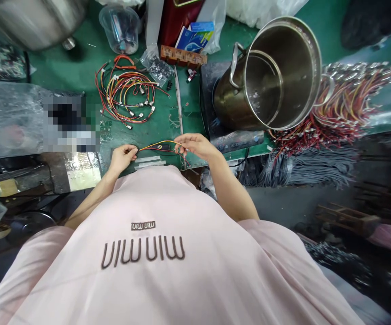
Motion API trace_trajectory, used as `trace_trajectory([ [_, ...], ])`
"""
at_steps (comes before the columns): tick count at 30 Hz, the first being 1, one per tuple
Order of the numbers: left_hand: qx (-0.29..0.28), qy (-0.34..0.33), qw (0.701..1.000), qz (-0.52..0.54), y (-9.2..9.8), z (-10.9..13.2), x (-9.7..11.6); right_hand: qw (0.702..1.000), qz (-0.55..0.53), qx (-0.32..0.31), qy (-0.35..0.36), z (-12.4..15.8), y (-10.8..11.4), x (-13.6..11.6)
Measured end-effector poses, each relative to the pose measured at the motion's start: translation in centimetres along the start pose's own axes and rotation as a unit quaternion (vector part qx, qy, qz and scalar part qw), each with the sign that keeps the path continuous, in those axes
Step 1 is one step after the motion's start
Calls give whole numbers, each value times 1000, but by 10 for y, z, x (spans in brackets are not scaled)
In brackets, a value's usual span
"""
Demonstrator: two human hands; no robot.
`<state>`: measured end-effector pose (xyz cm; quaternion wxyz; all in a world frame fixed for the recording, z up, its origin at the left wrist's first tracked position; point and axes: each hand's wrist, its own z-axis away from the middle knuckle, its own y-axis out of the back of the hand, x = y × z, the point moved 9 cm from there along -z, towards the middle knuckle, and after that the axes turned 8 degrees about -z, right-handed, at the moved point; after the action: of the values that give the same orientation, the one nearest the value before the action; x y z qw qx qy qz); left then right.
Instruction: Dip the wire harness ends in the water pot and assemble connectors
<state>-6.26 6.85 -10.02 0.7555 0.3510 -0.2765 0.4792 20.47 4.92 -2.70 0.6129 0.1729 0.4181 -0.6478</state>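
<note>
A short wire harness (158, 145) with yellow, red and dark strands stretches between my two hands just above the near edge of the green table (80, 67). My left hand (122, 155) pinches its left end, fingers closed. My right hand (197, 144) is curled round its right end, where red wire tips hang down. Under the harness lie two pale strips (149, 161) on the table.
A coil of finished coloured harnesses (127, 92) lies further back. A large steel pot (276, 74) sits on a dark cooker at right, beside a big bundle of red and yellow wires (344, 104). A clear plastic cup (121, 29) and small bags stand at the back.
</note>
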Motion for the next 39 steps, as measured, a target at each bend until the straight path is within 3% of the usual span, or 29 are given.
trace_trajectory([
  [2, 25, -74, 992, -96, 7, 5, 15, 999, 25, -9, 19, 6, -8, -8],
  [6, 60, -243, 934, -254, 5, 37, 72, 987, 141, -10, 82, 14, -32, -23],
  [9, 7, -359, 887, -289, -17, 64, 119, 964, 228, -26, 133, 20, -59, -33],
  [11, -47, -402, 866, -293, -35, 75, 137, 946, 282, -28, 158, 25, -74, -39],
  [15, -93, -401, 872, -267, -48, 74, 143, 926, 327, 6, 191, 35, -79, -49],
  [18, -82, -383, 891, -227, -42, 70, 136, 948, 257, 31, 187, 39, -66, -48],
  [22, -66, -370, 905, -201, -34, 69, 129, 982, 140, 40, 119, 38, -50, -29],
  [27, -82, -393, 892, -209, -37, 75, 131, 985, 91, 73, 127, 38, -47, -28],
  [33, -132, -379, 894, -199, -50, 84, 144, 981, 108, 57, 149, 44, -58, -34],
  [39, -145, -379, 895, -186, -56, 87, 157, 979, 133, 28, 150, 49, -67, -34],
])
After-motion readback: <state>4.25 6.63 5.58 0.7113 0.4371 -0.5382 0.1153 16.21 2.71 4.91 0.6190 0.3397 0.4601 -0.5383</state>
